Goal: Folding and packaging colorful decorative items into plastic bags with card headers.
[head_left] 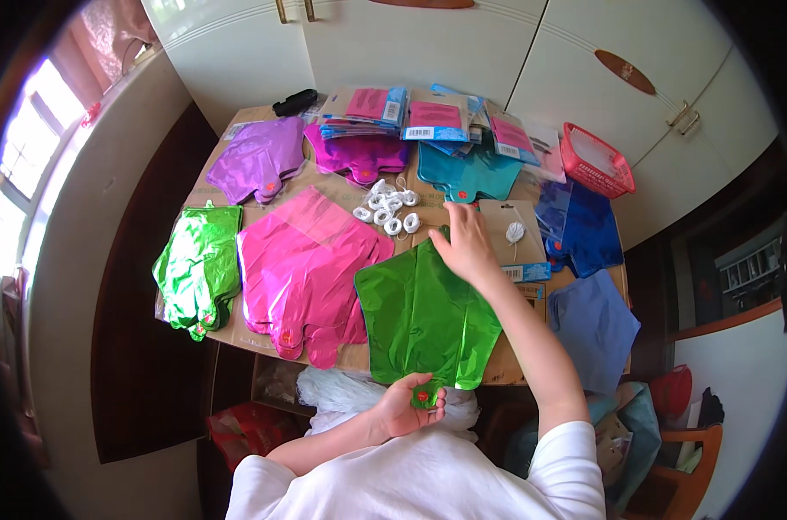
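Note:
A flat, uninflated green foil balloon [428, 312] with fold creases spreads across the front of the table, hanging over its near edge. My left hand [408, 406] is closed around the balloon's lower tab, which carries a red mark. At the far end, my right hand [467, 245] has its thumb and fingers on the top point, a bit of green showing between them. Just left of that hand lie several small white ribbon rolls [385, 206]. A card package [514, 234] with a white ribbon bundle on it sits right of my right wrist.
Stacks of flat foil balloons surround the work: bright green [200, 269], pink [311, 260], lilac [255, 156], magenta [359, 156], teal [469, 169], dark blue [588, 230] and pale blue [594, 325]. Packaged sets [437, 117] and a red basket [597, 160] stand along the back.

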Action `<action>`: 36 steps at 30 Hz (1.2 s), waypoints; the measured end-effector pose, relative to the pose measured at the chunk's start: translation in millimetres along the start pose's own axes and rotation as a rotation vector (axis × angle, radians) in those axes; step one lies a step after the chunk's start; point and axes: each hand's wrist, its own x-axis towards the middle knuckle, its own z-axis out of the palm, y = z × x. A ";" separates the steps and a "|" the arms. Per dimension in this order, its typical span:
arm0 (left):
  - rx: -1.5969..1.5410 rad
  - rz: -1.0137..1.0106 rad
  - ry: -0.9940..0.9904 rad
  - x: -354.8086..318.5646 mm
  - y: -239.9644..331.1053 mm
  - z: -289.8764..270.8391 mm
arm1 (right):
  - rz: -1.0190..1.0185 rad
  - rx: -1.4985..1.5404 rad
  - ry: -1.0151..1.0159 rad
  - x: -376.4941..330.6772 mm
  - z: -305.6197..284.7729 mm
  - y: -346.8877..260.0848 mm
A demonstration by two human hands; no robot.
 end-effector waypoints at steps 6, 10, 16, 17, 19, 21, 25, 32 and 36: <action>-0.029 -0.002 -0.011 -0.3 -0.6 1.6 | -0.233 0.130 -0.284 -80.2 -44.7 -57.2; -0.043 0.002 -0.025 -0.4 -1.6 2.6 | -0.272 0.066 -0.315 -96.5 -37.8 -56.0; 0.013 0.029 0.042 -0.3 -1.2 3.8 | -0.273 -0.002 -0.291 -95.1 -32.8 -44.0; 0.031 0.037 0.071 -0.9 -0.7 4.6 | -0.271 0.001 -0.293 -94.3 -33.0 -44.0; 0.179 0.131 0.137 -15.0 -1.6 15.8 | -0.264 0.008 -0.315 -94.5 -33.2 -44.2; 0.287 0.182 0.165 -30.2 -0.3 18.3 | -0.263 0.020 -0.322 -94.1 -33.4 -45.8; 0.393 0.226 0.208 -51.3 15.4 -0.3 | -0.261 0.012 -0.325 -93.7 -35.0 -45.2; 0.704 0.327 0.362 -64.0 26.5 16.2 | -0.269 0.029 -0.326 -95.2 -32.9 -42.9; 0.840 0.483 0.416 -59.9 48.9 35.2 | -0.271 0.047 -0.327 -96.9 -30.0 -40.9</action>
